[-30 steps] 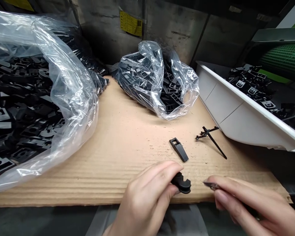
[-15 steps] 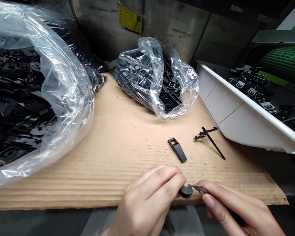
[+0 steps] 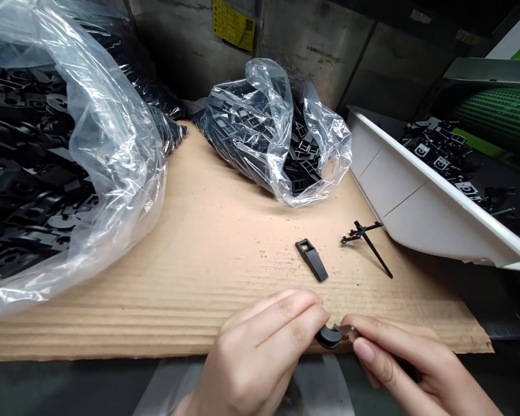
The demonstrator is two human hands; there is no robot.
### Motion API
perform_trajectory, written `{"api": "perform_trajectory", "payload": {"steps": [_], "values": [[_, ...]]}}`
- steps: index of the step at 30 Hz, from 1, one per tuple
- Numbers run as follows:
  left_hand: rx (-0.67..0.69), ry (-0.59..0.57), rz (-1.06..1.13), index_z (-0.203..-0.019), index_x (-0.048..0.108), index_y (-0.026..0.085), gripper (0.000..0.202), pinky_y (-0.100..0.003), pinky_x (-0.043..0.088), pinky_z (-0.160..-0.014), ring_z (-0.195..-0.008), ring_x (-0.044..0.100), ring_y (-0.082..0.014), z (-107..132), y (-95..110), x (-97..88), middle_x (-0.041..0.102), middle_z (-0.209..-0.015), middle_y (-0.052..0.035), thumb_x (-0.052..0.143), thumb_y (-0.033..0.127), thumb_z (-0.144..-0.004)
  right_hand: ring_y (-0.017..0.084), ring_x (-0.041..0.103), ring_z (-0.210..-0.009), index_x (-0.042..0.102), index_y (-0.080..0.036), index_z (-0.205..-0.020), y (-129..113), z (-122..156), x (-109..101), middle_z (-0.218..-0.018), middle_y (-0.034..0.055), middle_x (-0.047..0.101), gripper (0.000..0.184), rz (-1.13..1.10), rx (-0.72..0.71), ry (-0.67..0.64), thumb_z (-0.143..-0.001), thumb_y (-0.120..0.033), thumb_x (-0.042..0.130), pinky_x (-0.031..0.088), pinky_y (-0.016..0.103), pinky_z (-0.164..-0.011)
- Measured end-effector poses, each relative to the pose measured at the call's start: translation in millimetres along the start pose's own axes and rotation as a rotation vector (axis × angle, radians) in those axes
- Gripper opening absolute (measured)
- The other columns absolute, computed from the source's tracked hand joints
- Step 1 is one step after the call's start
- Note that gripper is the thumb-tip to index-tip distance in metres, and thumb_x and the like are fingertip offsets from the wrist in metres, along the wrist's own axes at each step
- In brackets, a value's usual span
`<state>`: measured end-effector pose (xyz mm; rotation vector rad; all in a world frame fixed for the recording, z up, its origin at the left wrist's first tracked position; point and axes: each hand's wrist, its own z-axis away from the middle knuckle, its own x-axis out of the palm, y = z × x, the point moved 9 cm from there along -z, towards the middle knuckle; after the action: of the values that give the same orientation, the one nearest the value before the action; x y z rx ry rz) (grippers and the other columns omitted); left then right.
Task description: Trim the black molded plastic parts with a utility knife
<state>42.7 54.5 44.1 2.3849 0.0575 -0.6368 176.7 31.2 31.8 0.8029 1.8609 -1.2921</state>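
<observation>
My left hand (image 3: 264, 346) is closed on a small black plastic part (image 3: 329, 337) with a rounded, notched end; the rest of it is hidden by the fingers. In my right hand (image 3: 403, 352) a small metal blade (image 3: 345, 330) is pinched between thumb and fingertips, its tip touching the part's edge by the notch. Just beyond the hands lies a flat black plastic clip (image 3: 314, 264) with a square hole. Right of that, a thin branched black sprue (image 3: 368, 240) rests on the cardboard (image 3: 225, 242).
On the left stands a large clear plastic bag (image 3: 125, 150) full of black parts. A smaller bag (image 3: 281, 150) of black parts sits at the back. To the right is a white tray (image 3: 394, 190) with black pieces beyond its wall. The cardboard's front edge runs beneath my hands.
The blade has shifted slightly left and turned at the part's notch. My left hand keeps its grip, and the whole view has tilted a little.
</observation>
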Motion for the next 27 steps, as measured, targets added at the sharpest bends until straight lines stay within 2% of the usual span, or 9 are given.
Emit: {"api": "perform_trajectory", "payload": {"steps": [3,5,10,12,15,17,20,24,27], "values": [[0.004,-0.017,0.030,-0.096,0.057,0.011,0.025,-0.018,0.051,-0.073,-0.085,0.063,-0.0150,-1,0,0.9,0.067,-0.091,-0.0072,0.046,0.000,-0.077,0.013,0.067,-0.074,0.065,-0.028,-0.095,2,-5,-4,-0.085,-0.0023,0.071,0.020,-0.048,0.003,-0.066,-0.077,-0.026,0.057,0.053,0.014,-0.065],[-0.003,-0.031,0.048,-0.098,0.056,0.013,0.026,-0.019,0.052,-0.072,-0.084,0.064,-0.0151,-2,0,2.5,0.067,-0.092,-0.0069,0.045,0.000,-0.078,0.011,0.067,-0.066,0.065,-0.029,-0.096,1,-12,-4,-0.084,-0.0033,0.071,0.020,-0.118,0.000,-0.129,-0.077,-0.026,0.057,0.054,0.013,-0.059],[-0.007,-0.004,0.040,-0.097,0.057,0.013,0.023,-0.019,0.052,-0.073,-0.084,0.064,-0.0142,-1,0,0.9,0.068,-0.091,-0.0061,0.047,0.003,-0.079,0.008,0.059,-0.043,0.068,-0.021,-0.086,0,-12,24,-0.068,0.0001,0.067,0.023,-0.436,0.080,-0.545,-0.083,-0.033,0.049,0.048,0.013,-0.041],[-0.012,0.008,0.021,-0.097,0.057,0.013,0.022,-0.019,0.051,-0.074,-0.085,0.064,-0.0141,-1,-1,-0.2,0.067,-0.092,-0.0062,0.048,0.004,-0.079,0.008,0.059,-0.044,0.068,-0.020,-0.085,-1,-6,28,-0.071,0.0006,0.067,0.020,-0.574,0.104,-0.606,-0.080,-0.032,0.053,0.047,0.013,-0.041],[-0.002,0.009,0.010,-0.099,0.057,0.012,0.023,-0.019,0.051,-0.075,-0.086,0.063,-0.0144,0,0,-0.3,0.067,-0.094,-0.0069,0.048,0.004,-0.079,0.008,0.058,-0.044,0.068,-0.024,-0.084,14,-4,14,-0.069,-0.0009,0.066,0.013,-0.591,0.194,-0.397,-0.075,-0.028,0.059,0.047,0.012,-0.041],[-0.009,0.001,0.004,-0.100,0.056,0.012,0.024,-0.019,0.051,-0.075,-0.086,0.063,-0.0145,-1,-1,0.6,0.067,-0.095,-0.0068,0.049,0.003,-0.078,0.007,0.056,-0.043,0.065,-0.029,-0.094,23,-4,5,-0.064,-0.0030,0.063,0.022,-0.510,0.243,-0.225,-0.072,-0.025,0.063,0.045,0.011,-0.039],[-0.020,-0.015,0.015,-0.099,0.057,0.012,0.023,-0.017,0.050,-0.077,-0.086,0.064,-0.0140,-2,-2,1.4,0.067,-0.095,-0.0065,0.051,0.004,-0.078,0.006,0.056,-0.043,0.058,-0.032,-0.107,16,-6,2,-0.058,-0.0061,0.060,0.039,-0.459,0.234,-0.060,-0.071,-0.019,0.063,0.046,0.009,-0.040],[-0.063,-0.024,0.116,-0.098,0.058,0.013,0.022,-0.013,0.050,-0.073,-0.083,0.065,-0.0132,-5,-5,-1.8,0.068,-0.092,-0.0047,0.053,0.005,-0.078,0.008,0.061,-0.053,0.066,-0.031,-0.085,-1,-10,5,-0.066,-0.0061,0.067,0.025,-0.535,0.204,0.198,-0.066,-0.014,0.065,0.049,0.011,-0.052],[-0.114,-0.044,0.232,-0.093,0.060,0.015,0.018,-0.011,0.051,-0.066,-0.073,0.066,-0.0117,-5,-8,-2.7,0.070,-0.085,-0.0021,0.057,0.007,-0.077,0.007,0.055,-0.045,0.066,-0.027,-0.075,2,-9,16,-0.062,-0.0038,0.066,0.011,-0.764,0.239,0.288,-0.068,-0.018,0.065,0.045,0.014,-0.043]]}}
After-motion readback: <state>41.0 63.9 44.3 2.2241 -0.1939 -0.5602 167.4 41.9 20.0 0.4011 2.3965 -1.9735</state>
